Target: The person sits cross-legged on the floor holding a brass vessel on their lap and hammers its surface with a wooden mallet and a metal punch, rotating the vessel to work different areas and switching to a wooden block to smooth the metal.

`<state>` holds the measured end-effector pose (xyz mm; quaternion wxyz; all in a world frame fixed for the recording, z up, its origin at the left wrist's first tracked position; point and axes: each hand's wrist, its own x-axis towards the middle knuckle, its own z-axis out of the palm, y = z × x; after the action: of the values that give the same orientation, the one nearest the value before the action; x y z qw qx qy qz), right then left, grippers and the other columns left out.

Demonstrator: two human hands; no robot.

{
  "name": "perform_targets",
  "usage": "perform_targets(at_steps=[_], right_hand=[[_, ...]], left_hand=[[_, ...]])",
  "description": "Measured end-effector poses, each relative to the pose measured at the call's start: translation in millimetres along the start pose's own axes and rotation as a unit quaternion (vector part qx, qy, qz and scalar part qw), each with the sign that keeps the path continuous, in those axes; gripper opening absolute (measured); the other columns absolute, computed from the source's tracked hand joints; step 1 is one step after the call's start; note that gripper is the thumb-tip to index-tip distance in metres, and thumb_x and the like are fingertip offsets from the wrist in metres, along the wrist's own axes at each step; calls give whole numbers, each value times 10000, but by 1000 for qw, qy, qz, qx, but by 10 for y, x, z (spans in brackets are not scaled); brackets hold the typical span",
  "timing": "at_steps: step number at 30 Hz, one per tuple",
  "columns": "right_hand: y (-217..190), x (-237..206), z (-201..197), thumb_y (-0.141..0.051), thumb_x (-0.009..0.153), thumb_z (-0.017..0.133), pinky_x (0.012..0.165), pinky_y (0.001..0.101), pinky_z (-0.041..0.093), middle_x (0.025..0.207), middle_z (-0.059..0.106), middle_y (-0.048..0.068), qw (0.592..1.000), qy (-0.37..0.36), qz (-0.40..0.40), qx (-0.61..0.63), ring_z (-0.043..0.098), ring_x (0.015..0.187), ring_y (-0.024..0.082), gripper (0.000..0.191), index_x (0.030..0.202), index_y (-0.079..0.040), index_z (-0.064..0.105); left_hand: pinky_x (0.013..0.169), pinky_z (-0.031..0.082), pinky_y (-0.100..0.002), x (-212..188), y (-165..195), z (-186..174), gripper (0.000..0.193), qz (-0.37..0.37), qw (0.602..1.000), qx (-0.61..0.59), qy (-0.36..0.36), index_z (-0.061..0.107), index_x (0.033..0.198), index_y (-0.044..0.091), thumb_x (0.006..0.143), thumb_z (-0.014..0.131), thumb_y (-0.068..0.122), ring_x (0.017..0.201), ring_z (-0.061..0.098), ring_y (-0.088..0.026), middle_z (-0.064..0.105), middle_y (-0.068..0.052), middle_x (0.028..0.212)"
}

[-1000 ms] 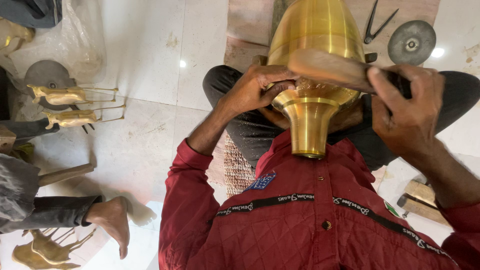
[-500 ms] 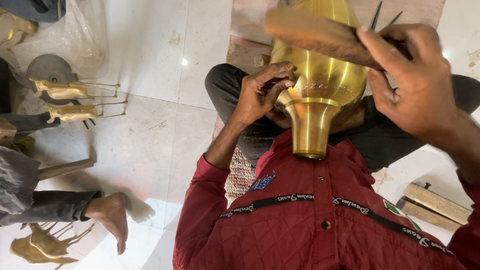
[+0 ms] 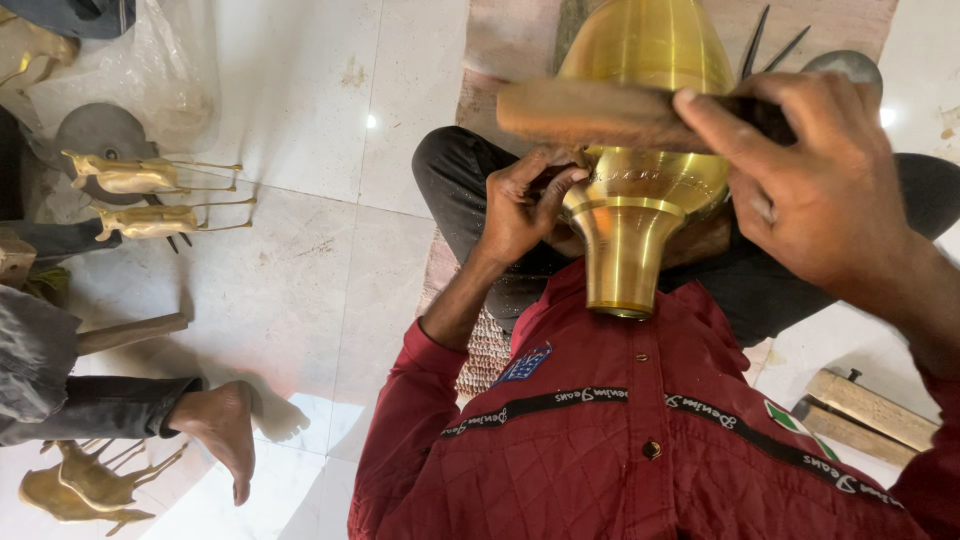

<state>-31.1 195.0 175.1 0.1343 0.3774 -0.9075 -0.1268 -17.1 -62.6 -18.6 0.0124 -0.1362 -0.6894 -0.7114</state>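
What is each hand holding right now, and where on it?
Right hand grips the wooden block by its right end. Left hand pinches a small, unclear thing against the brass vase at its neck.

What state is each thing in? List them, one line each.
Brass vase: lying across the lap, narrow end toward the camera.
Wooden block: raised above the vase.
Right hand: gripping the block.
Left hand: fingers pinched at the vase's neck.
Brass deer figures: lying on the floor.

Pale glossy marble floor with light glare spots, woven mat at centre, brass animal figures left, clear plastic sheet far left.
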Motion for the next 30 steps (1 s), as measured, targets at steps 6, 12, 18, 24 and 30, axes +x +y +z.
perform_targets(at_steps=[6,12,18,24,30], right_hand=[[-136,-494,349,-82,951,784,934,433,392,1247,610,114,991,20,81,105,560,1092,249,546,1466,-250,710],[-409,-848,757,-32,1026,752,903,419,394,1215,624,117,970,111,152,151,551,1057,237,398,1409,-141,751],[-558,-1119,871,15,1001,745,917,441,406,1220,614,155,945,157,209,196,573,1107,304,316,1294,-95,702],[-677,-1174,1010,40,919,726,945,494,405,1193,572,135,949,216,161,164,544,1142,326,318,1183,-135,701],[-737,-1282,1081,18,1000,723,907,452,393,1261,566,149,941,195,208,182,531,1140,307,248,1198,-109,644]], left_hand=[[850,645,-304,210,4,-195,261,51,987,92,-126,742,1173,80,930,775,-9,962,781,-158,789,-85,1095],[920,642,-334,464,91,-351,331,131,957,100,-237,713,1229,106,934,762,-37,1054,773,-210,770,-73,1161],[913,661,-330,662,190,-361,513,105,919,136,-354,691,1341,140,865,751,-42,1060,784,-187,780,-50,1200],[948,627,-374,791,229,-375,621,232,869,197,-391,684,1338,127,761,912,145,1126,744,-244,752,-73,1241],[853,653,-356,791,295,-388,602,207,863,193,-418,676,1345,164,775,855,88,1055,761,-213,773,-39,1198]])
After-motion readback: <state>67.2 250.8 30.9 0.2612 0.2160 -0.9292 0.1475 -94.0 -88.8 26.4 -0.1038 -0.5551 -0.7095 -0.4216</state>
